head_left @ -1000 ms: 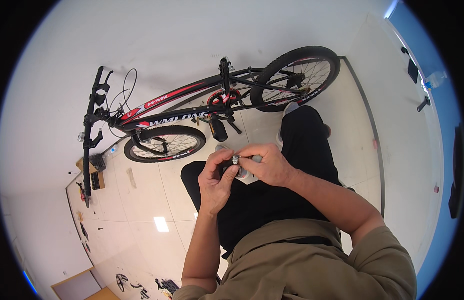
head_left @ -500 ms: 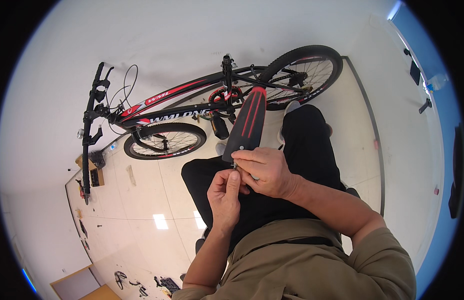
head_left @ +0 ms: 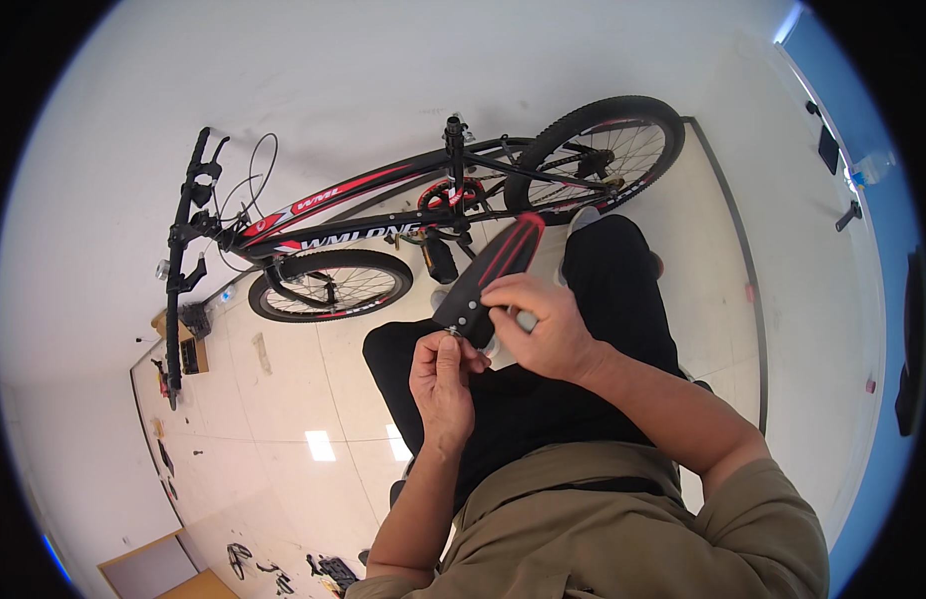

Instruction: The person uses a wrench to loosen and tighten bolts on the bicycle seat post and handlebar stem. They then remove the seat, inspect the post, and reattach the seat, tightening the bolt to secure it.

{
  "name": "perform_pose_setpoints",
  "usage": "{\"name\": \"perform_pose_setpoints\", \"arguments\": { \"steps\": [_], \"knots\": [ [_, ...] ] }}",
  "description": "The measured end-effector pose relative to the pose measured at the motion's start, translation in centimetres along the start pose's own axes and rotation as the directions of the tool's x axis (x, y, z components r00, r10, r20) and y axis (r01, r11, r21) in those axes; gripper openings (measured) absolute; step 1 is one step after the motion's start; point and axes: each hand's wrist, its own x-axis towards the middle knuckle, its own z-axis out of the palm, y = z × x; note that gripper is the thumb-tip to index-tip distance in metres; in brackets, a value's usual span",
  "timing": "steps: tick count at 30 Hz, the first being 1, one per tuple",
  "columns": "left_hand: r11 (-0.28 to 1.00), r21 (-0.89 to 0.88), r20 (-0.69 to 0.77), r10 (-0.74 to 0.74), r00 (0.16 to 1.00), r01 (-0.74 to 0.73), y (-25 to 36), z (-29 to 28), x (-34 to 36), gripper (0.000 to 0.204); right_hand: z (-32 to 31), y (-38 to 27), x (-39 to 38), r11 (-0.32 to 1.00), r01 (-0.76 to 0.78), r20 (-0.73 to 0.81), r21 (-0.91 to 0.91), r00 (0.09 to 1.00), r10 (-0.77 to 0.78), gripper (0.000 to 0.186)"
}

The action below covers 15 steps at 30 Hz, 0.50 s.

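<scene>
A black mudguard [head_left: 503, 258] with red stripes and a red tip slants up and right above my lap. My left hand [head_left: 443, 384] is closed at its lower end, thumb and fingers pinching it beside a small metal fastener [head_left: 454, 331]. Two round silver rivets [head_left: 468, 312] show on the black surface there. My right hand [head_left: 543, 324] is curled at the mudguard's right edge, thumb and forefinger against it. A pale rounded end [head_left: 526, 320] of some object shows in the right hand; the rest is hidden by the fingers.
A black and red bicycle [head_left: 353, 215] without a saddle leans along the white wall ahead, its handlebar [head_left: 178, 240] at the left. A cardboard box [head_left: 191, 351] stands left on the tiled floor. Black parts [head_left: 333, 573] lie at the lower left. A blue-edged wall is at the right.
The mudguard has tilted, its red tip swinging right and down. My right hand has shifted slightly right, away from the fastener end; my left hand still pinches that end.
</scene>
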Motion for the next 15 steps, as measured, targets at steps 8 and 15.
{"name": "perform_pose_setpoints", "arguments": {
  "steps": [8,15],
  "knots": [
    [0.988,-0.113,0.091,0.118,0.989,-0.107,1.3,0.3,1.1,0.015,-0.5,-3.0,1.2,0.704,-0.685,0.308,0.189,0.722,0.620,0.024],
    [0.983,-0.172,0.246,0.110,0.963,-0.069,1.7,0.4,0.9,0.015,-0.9,-2.5,1.9,0.347,-0.750,0.514,0.563,0.647,0.563,0.028]
  ]
}}
